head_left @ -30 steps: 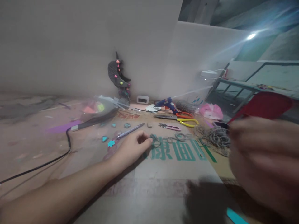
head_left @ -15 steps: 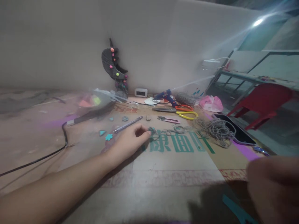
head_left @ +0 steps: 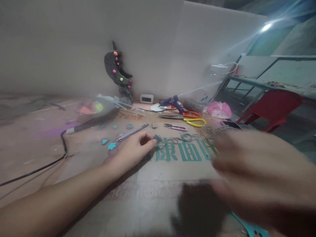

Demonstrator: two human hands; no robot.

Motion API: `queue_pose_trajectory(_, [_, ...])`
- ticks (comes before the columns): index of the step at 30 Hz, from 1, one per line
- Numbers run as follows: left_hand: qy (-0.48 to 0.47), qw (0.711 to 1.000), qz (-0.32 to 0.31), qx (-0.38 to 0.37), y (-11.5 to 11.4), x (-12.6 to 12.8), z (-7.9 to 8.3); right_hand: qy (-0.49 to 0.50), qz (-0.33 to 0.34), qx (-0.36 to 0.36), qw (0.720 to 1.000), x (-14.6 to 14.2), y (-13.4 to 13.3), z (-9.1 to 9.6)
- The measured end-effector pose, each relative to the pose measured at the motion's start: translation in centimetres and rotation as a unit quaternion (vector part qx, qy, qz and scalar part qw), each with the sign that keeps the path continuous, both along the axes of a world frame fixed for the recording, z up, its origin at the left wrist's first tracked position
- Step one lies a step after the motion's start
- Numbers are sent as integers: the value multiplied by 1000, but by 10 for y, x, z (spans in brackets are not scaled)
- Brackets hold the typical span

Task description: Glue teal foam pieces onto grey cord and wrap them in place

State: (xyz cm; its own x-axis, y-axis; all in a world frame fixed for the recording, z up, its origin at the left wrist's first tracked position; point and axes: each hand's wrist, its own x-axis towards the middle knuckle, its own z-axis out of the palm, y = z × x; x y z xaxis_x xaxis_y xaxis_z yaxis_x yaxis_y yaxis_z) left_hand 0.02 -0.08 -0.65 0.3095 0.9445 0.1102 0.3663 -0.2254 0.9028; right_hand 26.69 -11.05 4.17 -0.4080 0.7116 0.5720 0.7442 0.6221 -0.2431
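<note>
My left hand [head_left: 139,146] rests on the cardboard sheet [head_left: 158,174], thumb and forefinger closed in a pinch on the end of the grey yarn [head_left: 174,140]. From those fingertips the loose strand runs right in loops toward a tangle partly covered by my right hand [head_left: 259,164]. That hand is raised close to the camera and smeared by motion, so its fingers cannot be made out. Beside my left hand lie a pen [head_left: 132,132], a blue flower cutout [head_left: 112,145] and a blue triangular piece [head_left: 105,141].
Thread snips [head_left: 175,127], yellow-and-orange-handled scissors [head_left: 195,121] and a blue glue gun [head_left: 172,102] lie farther back. A small digital clock [head_left: 146,98] stands by the wall. A yarn-wrapped crescent [head_left: 113,67] leans there. Behind, right, is a red chair [head_left: 274,105].
My right hand has come up and left from the lower right corner, now covering part of the yarn tangle and the phone. The left hand keeps its pinch; the view has shifted slightly.
</note>
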Motion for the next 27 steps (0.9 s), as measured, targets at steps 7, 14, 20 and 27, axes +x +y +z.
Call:
queue_pose_trajectory(7, [23, 1000, 6, -2, 1, -1, -1, -248, -68, -53, 965, -12, 158, 13])
queue_pose_trajectory(14, [-1, 1000, -3, 4, 1, 1, -1, -298, -99, -109, 943, -3, 164, -16])
queue_pose_trajectory(20, [0, 1000, -4, 10, 1, 0, -2, -312, -126, -73, 939, -9, 169, -23])
queue_pose_trajectory(27, [3, 1000, 2, 1, 0, 1, -1, -38, -150, -54, 986, -9, 144, -8])
